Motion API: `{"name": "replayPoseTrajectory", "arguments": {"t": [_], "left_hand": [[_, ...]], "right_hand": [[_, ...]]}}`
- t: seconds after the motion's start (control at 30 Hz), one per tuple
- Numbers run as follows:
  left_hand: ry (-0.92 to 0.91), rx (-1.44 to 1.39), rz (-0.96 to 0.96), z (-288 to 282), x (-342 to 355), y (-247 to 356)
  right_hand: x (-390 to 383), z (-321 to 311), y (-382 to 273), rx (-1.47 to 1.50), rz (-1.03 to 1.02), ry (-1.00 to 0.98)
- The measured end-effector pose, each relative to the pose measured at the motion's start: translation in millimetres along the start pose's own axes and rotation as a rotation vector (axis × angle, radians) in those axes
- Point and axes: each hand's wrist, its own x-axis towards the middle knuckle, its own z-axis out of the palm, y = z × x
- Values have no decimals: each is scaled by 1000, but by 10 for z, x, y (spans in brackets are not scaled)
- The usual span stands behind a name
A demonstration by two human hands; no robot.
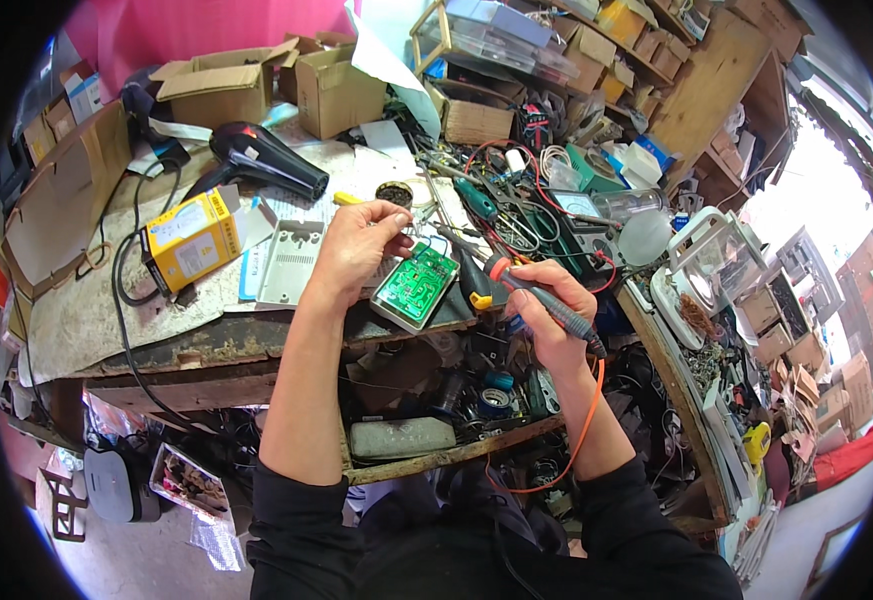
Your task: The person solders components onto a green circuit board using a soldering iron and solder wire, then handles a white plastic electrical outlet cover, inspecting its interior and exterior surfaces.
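Note:
My left hand (361, 250) is pinched just above a green circuit board (416, 275) in a pale housing at the bench's front edge; what its fingertips hold is too small to make out. My right hand (556, 320) grips the red-and-grey handle of a soldering iron (546, 298) with an orange cord, its front end angled up-left toward my left fingertips. A small round tin (393, 192) with dark contents sits behind the board. An empty pale plastic casing (286, 262) lies left of my left hand. A yellow-and-black tool (478, 290) lies between board and iron.
A black hair dryer (261, 160), yellow box (191, 240) and cardboard boxes (336, 95) crowd the bench (86, 330). Tangled tools and leads (526, 215) fill the right. An open drawer (406, 437) below holds parts. Crowded shelves (636, 50) rise behind; clutter (786, 350) covers the right side.

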Motion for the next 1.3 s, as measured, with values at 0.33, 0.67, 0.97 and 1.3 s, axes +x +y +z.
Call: {"name": "replayPoseTrajectory", "arguments": {"t": [0.33,0.67,0.97,1.3], "left_hand": [[-6,-4,-1,-1,-3,-6],[-1,-4,1,-4,-10,4],[0,3,7,13,-23,33],[2,14,15,9,-19,21]], "right_hand": [[13,-5,2,-37,-22,-34],[111,34,-115,-217,-212,-110],[102,18,-158,-246,-201,-117],[114,39,-178,-265,-225,-121]]}}
